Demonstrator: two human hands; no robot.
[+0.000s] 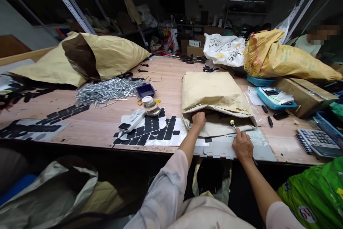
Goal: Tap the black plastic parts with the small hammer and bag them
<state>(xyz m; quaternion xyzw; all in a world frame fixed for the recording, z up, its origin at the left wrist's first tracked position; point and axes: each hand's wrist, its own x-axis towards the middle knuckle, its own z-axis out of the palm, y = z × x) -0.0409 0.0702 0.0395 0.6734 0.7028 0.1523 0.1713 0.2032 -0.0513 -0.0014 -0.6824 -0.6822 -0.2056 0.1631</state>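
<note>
A tan paper sack (pixel 211 86) lies on the workbench in front of me, its mouth gaping toward me and its inside dark. At the left part of that mouth, my left hand (pixel 198 119) is closed on the sack's edge, with its fingertips partly hidden. My right hand (pixel 243 145) is wrapped round what looks like a ratchet wrench (pixel 232 123). The tool has a round gold-coloured head on a silver neck, and the head is in front of the sack's opening. A grey sheet (pixel 222 149) lies under the sack's near edge.
Left of the sack are a lidded jar (pixel 150 106), a white device (pixel 132 121), black adhesive pads (pixel 152 125), a blue tray (pixel 145 90) and a heap of metal rods (pixel 107 91). On the right are a calculator (pixel 320 142), a carton (pixel 305 95) and a yellow sack (pixel 284 57); a person is beyond.
</note>
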